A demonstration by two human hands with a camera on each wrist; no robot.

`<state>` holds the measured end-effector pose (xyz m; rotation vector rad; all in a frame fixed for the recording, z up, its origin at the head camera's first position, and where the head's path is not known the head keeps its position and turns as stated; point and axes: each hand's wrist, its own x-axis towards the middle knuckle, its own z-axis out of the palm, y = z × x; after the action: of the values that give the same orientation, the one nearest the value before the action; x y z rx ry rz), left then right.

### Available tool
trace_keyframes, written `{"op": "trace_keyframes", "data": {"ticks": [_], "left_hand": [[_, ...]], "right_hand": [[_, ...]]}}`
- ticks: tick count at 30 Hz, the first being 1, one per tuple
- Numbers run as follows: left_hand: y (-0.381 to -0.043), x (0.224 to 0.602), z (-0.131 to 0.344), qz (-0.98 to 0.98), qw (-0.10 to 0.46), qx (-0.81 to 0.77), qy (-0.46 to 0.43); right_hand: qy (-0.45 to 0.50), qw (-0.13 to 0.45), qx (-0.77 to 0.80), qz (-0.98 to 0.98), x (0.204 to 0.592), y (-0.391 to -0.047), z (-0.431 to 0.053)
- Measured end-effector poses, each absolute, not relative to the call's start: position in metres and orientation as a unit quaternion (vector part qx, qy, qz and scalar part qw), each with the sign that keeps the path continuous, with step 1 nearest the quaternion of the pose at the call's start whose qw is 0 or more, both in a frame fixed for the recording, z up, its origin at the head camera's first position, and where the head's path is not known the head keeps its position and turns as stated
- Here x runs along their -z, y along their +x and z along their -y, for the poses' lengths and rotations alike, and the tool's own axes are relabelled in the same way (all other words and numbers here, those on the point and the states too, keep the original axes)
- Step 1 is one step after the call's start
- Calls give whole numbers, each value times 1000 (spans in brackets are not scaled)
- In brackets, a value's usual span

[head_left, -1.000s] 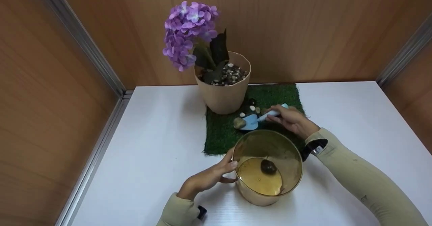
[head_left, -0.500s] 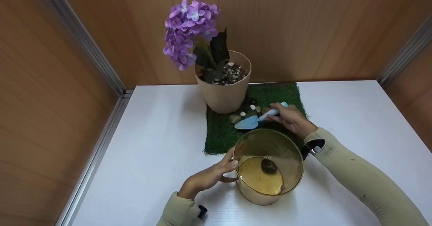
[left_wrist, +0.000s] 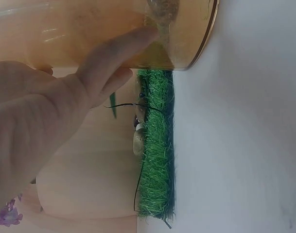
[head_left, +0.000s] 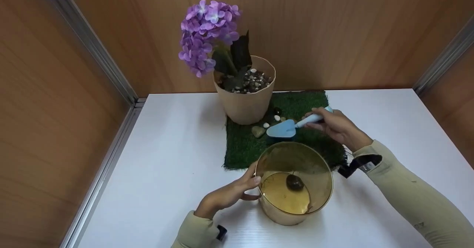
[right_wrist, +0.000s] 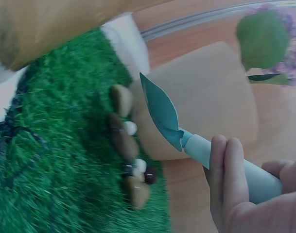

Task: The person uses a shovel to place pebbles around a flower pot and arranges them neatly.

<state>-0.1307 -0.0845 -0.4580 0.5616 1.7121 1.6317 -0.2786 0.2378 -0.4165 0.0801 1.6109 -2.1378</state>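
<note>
My left hand (head_left: 233, 193) holds the left side of a see-through amber tub (head_left: 268, 218), its fingers on the outer wall. A dark stone (head_left: 294, 183) lies on the tub's bottom. My right hand (head_left: 335, 126) grips the handle of a light blue garden trowel (head_left: 283, 128). The trowel's blade points left, raised above a green turf mat (head_left: 240, 153), with nothing on it. Just left of the blade lies a tan stone (head_left: 258, 131). In the right wrist view, several brown stones (right_wrist: 123, 137) and white pebbles (right_wrist: 130, 128) sit by the flowerpot's foot.
A beige flowerpot (head_left: 244, 107) stands at the mat's back left, filled with small pebbles (head_left: 255, 81) and bearing a purple flower (head_left: 209, 33). Wooden panels (head_left: 333, 36) close in the white table (head_left: 166, 148) at the back and sides.
The tan stone has come off the trowel's blade and lies on the mat. My right hand has then drawn the trowel right and up. My left hand and the tub stay put.
</note>
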Motion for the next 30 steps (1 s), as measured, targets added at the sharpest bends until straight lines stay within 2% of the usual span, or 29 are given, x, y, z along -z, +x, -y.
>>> {"op": "trace_keyframes", "data": {"ticks": [15,24,30], "left_hand": [[-130,459,84,-670,348,-623,204],[-131,461,84,-670,349,-623,204],[-130,461,85,-667,351,-625,201]], "right_hand": [[-108,239,775,-575,350,-238,-277],[-196,239,739,-599,323,-213,-276],[-228,233,658,-679,316,-198,-265]]}}
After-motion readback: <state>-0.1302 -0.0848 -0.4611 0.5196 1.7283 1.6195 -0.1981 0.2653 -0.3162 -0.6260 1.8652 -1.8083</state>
